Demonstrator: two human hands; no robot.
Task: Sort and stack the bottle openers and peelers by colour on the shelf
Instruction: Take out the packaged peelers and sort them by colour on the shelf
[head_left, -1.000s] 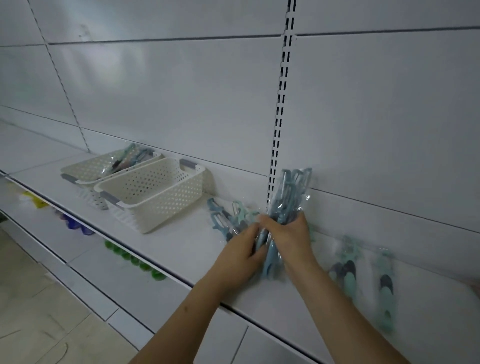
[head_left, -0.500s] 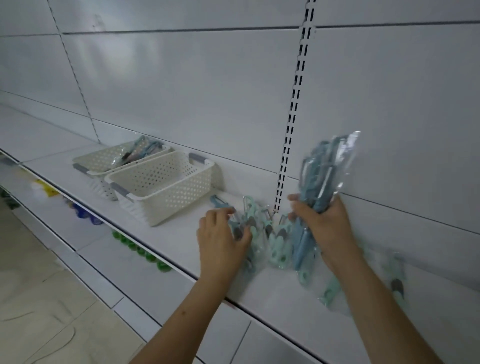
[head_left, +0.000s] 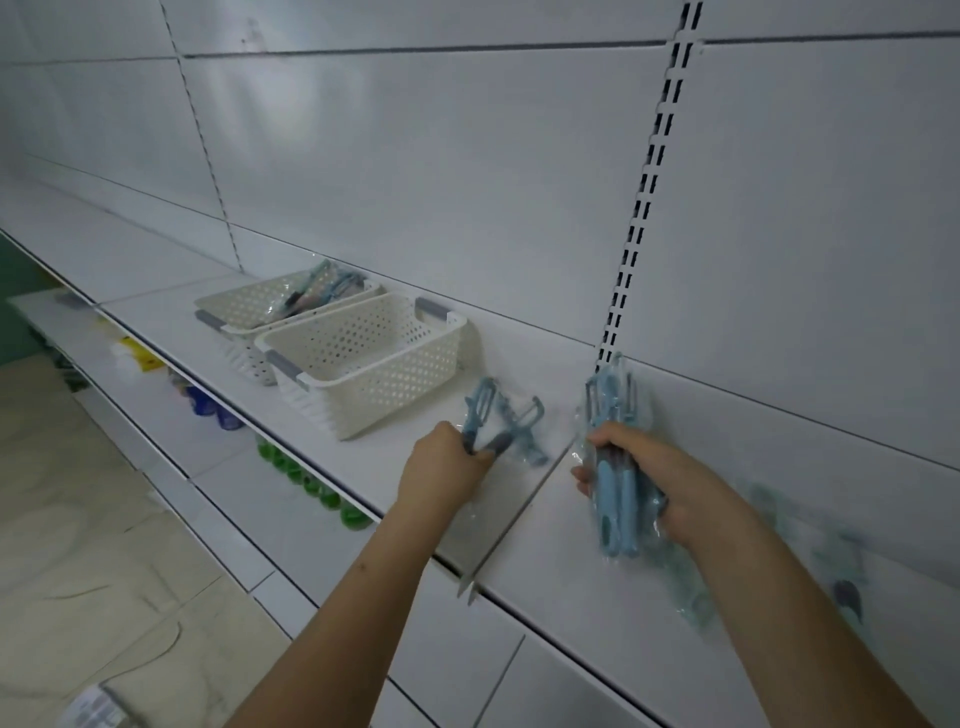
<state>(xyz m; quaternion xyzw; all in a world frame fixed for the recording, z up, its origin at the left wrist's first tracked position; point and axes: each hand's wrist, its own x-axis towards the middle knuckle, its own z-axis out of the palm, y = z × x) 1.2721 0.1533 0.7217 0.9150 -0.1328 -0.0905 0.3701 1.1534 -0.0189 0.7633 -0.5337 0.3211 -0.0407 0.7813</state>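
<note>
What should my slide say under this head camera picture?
Two hands sorting blue peelers on a shelf.

Both bare forearms are reaching forward from the lower edge of the view, angled up and slightly toward each other. The left hand (head_left: 444, 467) is lying knuckles-up, its fingers curling round the handles of wrapped blue peelers (head_left: 485, 415). The right hand (head_left: 649, 470) is gripping a bundle of wrapped blue peelers (head_left: 615, 467) upright, fingers wrapping round its middle. The hands are sitting apart.
</note>
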